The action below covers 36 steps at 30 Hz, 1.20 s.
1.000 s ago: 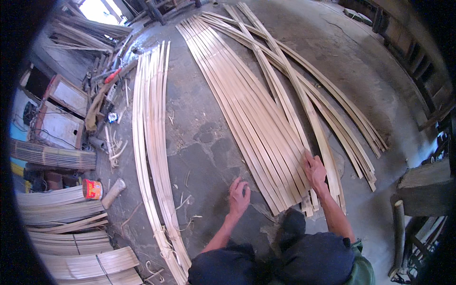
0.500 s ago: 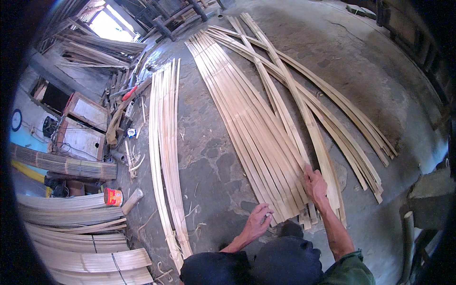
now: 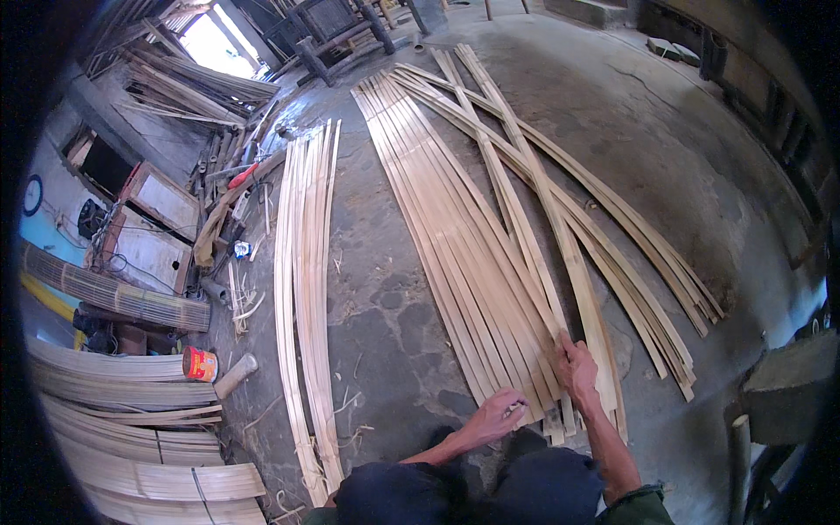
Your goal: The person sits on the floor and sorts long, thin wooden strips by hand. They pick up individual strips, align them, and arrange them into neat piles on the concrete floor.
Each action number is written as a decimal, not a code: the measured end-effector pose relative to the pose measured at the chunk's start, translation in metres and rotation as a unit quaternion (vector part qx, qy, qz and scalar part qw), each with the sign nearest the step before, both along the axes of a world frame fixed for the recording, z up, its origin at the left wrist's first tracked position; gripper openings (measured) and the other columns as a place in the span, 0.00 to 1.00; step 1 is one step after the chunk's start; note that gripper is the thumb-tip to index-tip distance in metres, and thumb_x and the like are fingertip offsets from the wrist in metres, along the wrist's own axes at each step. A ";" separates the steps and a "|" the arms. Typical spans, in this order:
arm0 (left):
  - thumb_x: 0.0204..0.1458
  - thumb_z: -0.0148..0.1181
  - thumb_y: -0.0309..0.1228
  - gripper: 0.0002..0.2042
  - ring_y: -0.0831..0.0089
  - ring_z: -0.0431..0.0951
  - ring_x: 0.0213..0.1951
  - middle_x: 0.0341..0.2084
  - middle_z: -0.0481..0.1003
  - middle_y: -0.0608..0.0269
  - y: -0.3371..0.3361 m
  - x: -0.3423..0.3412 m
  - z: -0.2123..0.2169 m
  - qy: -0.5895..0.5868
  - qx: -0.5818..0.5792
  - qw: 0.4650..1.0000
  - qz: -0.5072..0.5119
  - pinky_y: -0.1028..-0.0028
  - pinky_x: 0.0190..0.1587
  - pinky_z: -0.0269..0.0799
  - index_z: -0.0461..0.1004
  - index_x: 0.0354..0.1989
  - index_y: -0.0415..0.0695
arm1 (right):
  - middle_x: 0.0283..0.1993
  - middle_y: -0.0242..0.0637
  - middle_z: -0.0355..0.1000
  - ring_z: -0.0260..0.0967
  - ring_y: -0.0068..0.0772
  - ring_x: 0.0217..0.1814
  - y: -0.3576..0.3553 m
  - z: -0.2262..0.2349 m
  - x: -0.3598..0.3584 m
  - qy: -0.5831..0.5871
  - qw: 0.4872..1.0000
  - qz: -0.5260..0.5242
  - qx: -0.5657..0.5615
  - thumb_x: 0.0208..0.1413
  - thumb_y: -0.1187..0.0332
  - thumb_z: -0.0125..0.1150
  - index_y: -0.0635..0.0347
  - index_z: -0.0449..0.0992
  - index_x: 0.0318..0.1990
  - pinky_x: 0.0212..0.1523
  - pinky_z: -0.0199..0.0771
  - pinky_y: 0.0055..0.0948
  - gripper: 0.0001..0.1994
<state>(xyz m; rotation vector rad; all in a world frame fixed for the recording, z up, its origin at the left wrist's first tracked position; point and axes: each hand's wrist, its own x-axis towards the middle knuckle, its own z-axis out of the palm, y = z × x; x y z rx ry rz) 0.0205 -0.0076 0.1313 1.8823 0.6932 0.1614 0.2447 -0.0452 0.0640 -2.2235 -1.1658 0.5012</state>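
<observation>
A wide row of long, pale bamboo strips [image 3: 472, 289] lies side by side on the floor in front of me, its near end close to my knees. My left hand [image 3: 497, 416] is at the near left end of this row, its fingers curled together; a small pale bit shows at the fingertips, too small to name. On the row's right edge, my right hand [image 3: 577, 372] pinches a bamboo strip, with thumb and forefinger pointing away from me. Looser strips [image 3: 573, 262] cross and fan out to the right of the row.
Another narrow bundle of strips [image 3: 302, 289] lies to the left, with shavings around its near end. Farther left are tied stacks of strips [image 3: 149, 481], a red tin [image 3: 199, 364] and a short wooden billet [image 3: 236, 377]. A concrete block [image 3: 792, 385] stands at the right.
My left hand has moved right along the near ends of the strips. My right hand has shifted slightly nearer to me along the row's right edge. The whole view has tilted slightly.
</observation>
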 end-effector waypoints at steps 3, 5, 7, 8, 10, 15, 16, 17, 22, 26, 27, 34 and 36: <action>0.60 0.53 0.33 0.11 0.63 0.74 0.45 0.40 0.71 0.56 0.001 0.011 -0.024 -0.011 -0.013 1.000 -0.011 0.66 0.47 0.72 0.73 0.47 0.42 | 0.29 0.45 0.66 0.68 0.48 0.31 -0.002 -0.014 0.003 -0.013 0.999 0.001 0.031 0.62 0.62 0.55 0.43 0.74 0.59 0.33 0.68 0.44 0.18; 0.60 0.54 0.33 0.11 0.63 0.75 0.44 0.40 0.71 0.56 0.002 0.016 -0.037 -0.011 0.003 1.000 -0.025 0.66 0.47 0.72 0.73 0.48 0.42 | 0.29 0.45 0.67 0.68 0.48 0.31 -0.001 -0.014 0.002 -0.018 1.000 -0.001 -0.008 0.62 0.62 0.56 0.44 0.74 0.59 0.33 0.68 0.44 0.18; 0.61 0.54 0.34 0.12 0.64 0.75 0.43 0.40 0.72 0.56 0.002 0.020 -0.049 -0.006 -0.049 0.999 -0.001 0.66 0.47 0.72 0.73 0.49 0.42 | 0.29 0.45 0.67 0.68 0.48 0.31 0.002 -0.014 0.000 -0.028 1.000 -0.005 0.000 0.62 0.62 0.56 0.44 0.74 0.60 0.33 0.68 0.43 0.18; 0.61 0.54 0.34 0.12 0.64 0.76 0.43 0.39 0.73 0.56 0.002 0.024 -0.049 -0.005 -0.077 0.997 0.009 0.67 0.47 0.72 0.73 0.49 0.42 | 0.28 0.45 0.67 0.68 0.47 0.30 0.001 -0.017 0.003 -0.039 0.999 -0.011 0.022 0.62 0.62 0.56 0.45 0.74 0.60 0.33 0.68 0.43 0.19; 0.61 0.54 0.34 0.13 0.67 0.77 0.43 0.39 0.75 0.56 0.003 0.030 -0.050 -0.018 -0.102 0.994 0.036 0.68 0.47 0.73 0.73 0.49 0.38 | 0.27 0.46 0.67 0.68 0.49 0.30 -0.003 -0.020 0.007 -0.035 0.999 -0.015 0.029 0.62 0.62 0.55 0.44 0.73 0.60 0.33 0.68 0.43 0.19; 0.63 0.54 0.36 0.15 0.71 0.76 0.46 0.43 0.76 0.59 0.013 0.027 -0.065 -0.014 -0.171 0.981 0.096 0.69 0.50 0.72 0.74 0.51 0.39 | 0.25 0.48 0.66 0.68 0.50 0.29 -0.006 0.004 -0.007 0.018 0.999 0.008 0.038 0.62 0.65 0.57 0.46 0.73 0.61 0.32 0.67 0.43 0.19; 0.63 0.54 0.36 0.15 0.72 0.76 0.46 0.42 0.77 0.59 0.014 0.026 -0.067 -0.016 -0.172 0.980 0.098 0.69 0.50 0.71 0.74 0.51 0.39 | 0.25 0.48 0.66 0.67 0.49 0.28 -0.008 0.006 -0.010 0.021 0.999 0.012 0.035 0.61 0.66 0.57 0.47 0.73 0.61 0.32 0.66 0.43 0.20; 0.63 0.54 0.36 0.15 0.73 0.76 0.46 0.42 0.77 0.60 0.014 0.026 -0.070 -0.017 -0.173 0.979 0.101 0.70 0.50 0.71 0.74 0.51 0.38 | 0.25 0.48 0.66 0.66 0.48 0.28 -0.011 0.009 -0.012 0.026 0.999 0.019 0.031 0.61 0.67 0.58 0.48 0.73 0.61 0.31 0.66 0.43 0.20; 0.61 0.54 0.34 0.14 0.75 0.76 0.39 0.36 0.77 0.62 0.021 0.034 -0.102 -0.052 -0.210 0.964 0.151 0.72 0.45 0.72 0.74 0.50 0.38 | 0.25 0.43 0.65 0.64 0.41 0.27 -0.013 -0.002 -0.015 0.006 0.999 0.013 0.029 0.61 0.62 0.59 0.49 0.74 0.60 0.29 0.64 0.38 0.20; 0.62 0.54 0.34 0.15 0.76 0.75 0.39 0.37 0.76 0.61 0.048 0.049 -0.119 -0.125 -0.288 0.929 0.196 0.74 0.44 0.72 0.72 0.51 0.36 | 0.31 0.45 0.69 0.71 0.49 0.32 0.004 -0.002 -0.011 -0.074 0.995 0.042 -0.043 0.57 0.60 0.62 0.46 0.69 0.63 0.32 0.70 0.44 0.25; 0.62 0.54 0.33 0.14 0.76 0.75 0.39 0.38 0.76 0.62 0.052 0.054 -0.121 -0.139 -0.289 0.924 0.209 0.75 0.44 0.72 0.71 0.51 0.37 | 0.32 0.45 0.69 0.72 0.50 0.33 0.006 0.001 -0.014 -0.080 0.994 0.047 -0.055 0.57 0.59 0.62 0.45 0.68 0.64 0.32 0.71 0.44 0.26; 0.62 0.55 0.34 0.18 0.75 0.75 0.42 0.40 0.76 0.59 0.072 0.073 -0.126 -0.152 -0.289 0.916 0.234 0.75 0.44 0.71 0.67 0.54 0.35 | 0.36 0.44 0.69 0.71 0.49 0.34 0.004 -0.005 -0.020 -0.106 0.993 0.053 -0.022 0.56 0.61 0.63 0.46 0.67 0.64 0.36 0.72 0.44 0.27; 0.62 0.55 0.34 0.18 0.74 0.75 0.43 0.40 0.76 0.58 0.071 0.075 -0.127 -0.143 -0.291 0.914 0.243 0.74 0.44 0.71 0.67 0.55 0.35 | 0.35 0.44 0.68 0.71 0.49 0.34 0.004 -0.003 -0.018 -0.100 0.993 0.055 -0.032 0.57 0.60 0.63 0.46 0.68 0.64 0.36 0.72 0.44 0.26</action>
